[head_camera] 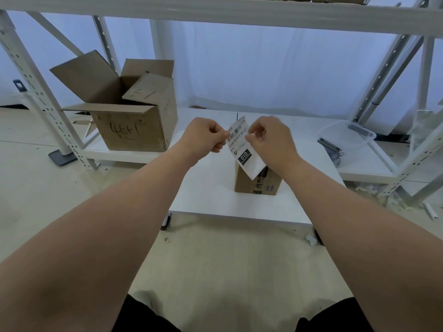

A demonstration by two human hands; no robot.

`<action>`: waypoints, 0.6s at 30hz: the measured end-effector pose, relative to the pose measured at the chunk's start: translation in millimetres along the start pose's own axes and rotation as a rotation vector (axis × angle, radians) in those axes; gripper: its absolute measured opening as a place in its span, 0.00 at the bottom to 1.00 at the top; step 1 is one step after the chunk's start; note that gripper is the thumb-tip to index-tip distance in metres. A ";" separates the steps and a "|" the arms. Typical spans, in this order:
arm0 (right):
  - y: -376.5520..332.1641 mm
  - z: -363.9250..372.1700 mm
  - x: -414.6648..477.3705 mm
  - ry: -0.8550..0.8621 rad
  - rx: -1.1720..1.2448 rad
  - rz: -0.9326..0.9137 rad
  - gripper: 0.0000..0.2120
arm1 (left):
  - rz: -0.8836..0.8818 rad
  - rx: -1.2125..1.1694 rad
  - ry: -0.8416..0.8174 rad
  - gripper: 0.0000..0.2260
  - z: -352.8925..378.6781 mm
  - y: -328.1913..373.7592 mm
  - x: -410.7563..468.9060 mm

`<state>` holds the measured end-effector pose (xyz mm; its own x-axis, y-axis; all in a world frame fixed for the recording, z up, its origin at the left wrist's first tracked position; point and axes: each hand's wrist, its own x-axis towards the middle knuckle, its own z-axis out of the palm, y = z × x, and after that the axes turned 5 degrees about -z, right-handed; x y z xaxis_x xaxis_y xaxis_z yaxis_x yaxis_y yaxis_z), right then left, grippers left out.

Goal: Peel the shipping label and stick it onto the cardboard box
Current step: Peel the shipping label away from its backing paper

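Two bare forearms are reaching forward over the pale floor toward a low white bench (203, 197). The left hand (203, 135) and right hand (273, 137) are holding the shipping label (244, 149) in the air between them, curled fingers (221, 134) pinching its upper side edges. The label is hanging tilted, a white slip showing a barcode near the top, a row of digits and a black block reading "010", its lower part plain white. Its bottom corner is overlapping the top of the small cardboard box (257, 184) standing on the bench; whether they are touching cannot be told. Farther back, a large open carton (129, 111) with scrawled marks is sitting on the left of a low shelf, and a clear plastic tub (347, 137) is lying to the right.
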<state>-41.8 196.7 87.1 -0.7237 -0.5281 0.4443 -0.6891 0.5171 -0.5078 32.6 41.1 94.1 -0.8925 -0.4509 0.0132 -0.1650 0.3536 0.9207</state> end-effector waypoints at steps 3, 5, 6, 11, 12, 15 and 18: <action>-10.3 4.8 -2.0 -0.084 0.440 0.122 0.04 | 0.015 -0.093 -0.074 0.06 1.7 3.8 -5.4; -13.6 6.1 -2.8 -0.067 0.657 0.189 0.07 | 0.028 -0.157 -0.145 0.06 1.8 6.1 -8.7; -15.7 5.4 -3.5 -0.063 0.751 0.222 0.09 | 0.032 -0.176 -0.172 0.07 1.5 6.1 -9.5; -19.9 2.1 -2.7 -0.069 0.859 0.271 0.08 | 0.051 -0.105 -0.164 0.04 -1.1 3.4 -10.3; -20.2 1.8 -2.4 -0.068 0.869 0.276 0.06 | 0.061 -0.087 -0.131 0.04 -1.2 3.5 -9.8; -21.0 0.9 -2.4 -0.074 0.890 0.283 0.05 | 0.079 -0.104 -0.070 0.05 -1.1 4.4 -8.6; -20.5 1.1 -3.0 -0.086 0.897 0.290 0.05 | 0.087 -0.149 -0.086 0.05 -1.1 3.7 -8.2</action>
<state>-25.4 186.9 95.4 -0.8322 -0.5264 0.1742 -0.1703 -0.0564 -0.9838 39.7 45.3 97.9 -0.9345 -0.3496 0.0675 -0.0277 0.2603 0.9651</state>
